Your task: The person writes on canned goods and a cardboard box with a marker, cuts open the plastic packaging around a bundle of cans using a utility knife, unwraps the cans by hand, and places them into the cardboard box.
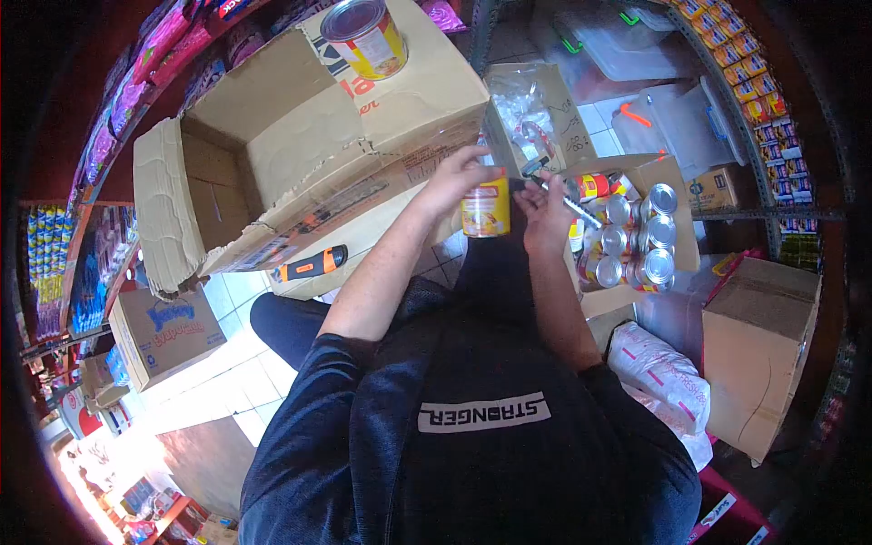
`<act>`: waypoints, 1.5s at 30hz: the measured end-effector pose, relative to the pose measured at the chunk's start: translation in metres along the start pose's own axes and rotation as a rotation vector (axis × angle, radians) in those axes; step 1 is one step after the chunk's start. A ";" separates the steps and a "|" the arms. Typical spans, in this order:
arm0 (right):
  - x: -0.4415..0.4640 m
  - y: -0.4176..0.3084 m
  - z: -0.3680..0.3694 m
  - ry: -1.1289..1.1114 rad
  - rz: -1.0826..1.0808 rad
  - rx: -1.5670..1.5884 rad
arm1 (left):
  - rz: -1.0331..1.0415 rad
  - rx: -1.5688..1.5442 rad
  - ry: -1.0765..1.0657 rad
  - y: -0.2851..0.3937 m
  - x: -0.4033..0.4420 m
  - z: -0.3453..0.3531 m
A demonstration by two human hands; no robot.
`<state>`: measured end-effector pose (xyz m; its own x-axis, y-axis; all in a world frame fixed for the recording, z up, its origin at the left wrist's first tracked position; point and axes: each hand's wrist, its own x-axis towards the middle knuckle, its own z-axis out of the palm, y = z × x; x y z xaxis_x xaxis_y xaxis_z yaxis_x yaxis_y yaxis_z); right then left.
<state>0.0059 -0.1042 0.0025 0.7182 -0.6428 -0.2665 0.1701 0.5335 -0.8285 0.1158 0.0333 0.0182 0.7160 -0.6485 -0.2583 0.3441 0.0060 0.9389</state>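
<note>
Head view: person's left hand (459, 182) gripping can (486, 216) beside big box (436, 82), fingers bent around one end; right hand (548, 213) pinching slim tool (583, 213), fingers nearly closed. Loose left grip could be letting can slip; tool skidding could be scuffing label. Can showing yellow-red label, shiny rim.

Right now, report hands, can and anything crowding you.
Left hand on yellow can. Right hand holding pen-like tool. Open carton of upright cans close by, right side.
</note>
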 end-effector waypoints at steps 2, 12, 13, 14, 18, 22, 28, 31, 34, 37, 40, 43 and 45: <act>0.003 -0.008 0.008 -0.034 -0.124 -0.006 | -0.030 -0.242 0.038 -0.016 -0.001 -0.009; -0.005 -0.001 0.038 -0.192 -0.244 -0.350 | -0.043 -0.525 0.211 -0.036 -0.001 0.001; -0.002 -0.001 0.039 -0.199 -0.238 -0.376 | -0.052 -0.521 0.228 -0.034 -0.002 0.002; 0.000 0.001 0.039 -0.208 -0.270 -0.419 | -0.056 -0.548 0.224 -0.033 -0.003 0.004; 0.006 0.009 0.042 -0.222 -0.380 -0.598 | -0.092 -0.623 0.201 -0.035 -0.005 0.000; 0.009 0.013 0.042 -0.193 -0.339 -0.620 | -0.108 -0.589 0.206 -0.034 -0.005 -0.001; 0.006 0.015 0.044 -0.227 -0.371 -0.628 | -0.093 -0.555 0.208 -0.034 -0.007 -0.001; 0.005 0.014 0.046 -0.229 -0.429 -0.700 | -0.091 -0.549 0.217 -0.028 -0.010 0.000; 0.007 0.016 0.044 -0.247 -0.434 -0.725 | -0.085 -0.548 0.207 -0.035 -0.005 -0.003; 0.007 0.014 0.045 -0.216 -0.413 -0.689 | -0.099 -0.537 0.194 -0.038 -0.003 -0.005; 0.006 0.014 0.045 -0.237 -0.423 -0.648 | -0.093 -0.545 0.183 -0.039 -0.003 -0.005; 0.007 0.015 0.044 -0.212 -0.444 -0.744 | -0.075 -0.545 0.191 -0.039 -0.005 -0.005; 0.008 0.017 0.044 -0.219 -0.426 -0.687 | -0.085 -0.544 0.186 -0.037 -0.006 -0.005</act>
<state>0.0443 -0.0760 0.0080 0.8125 -0.5544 0.1803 0.0582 -0.2306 -0.9713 0.1017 0.0404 -0.0166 0.7503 -0.5194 -0.4090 0.6320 0.3820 0.6743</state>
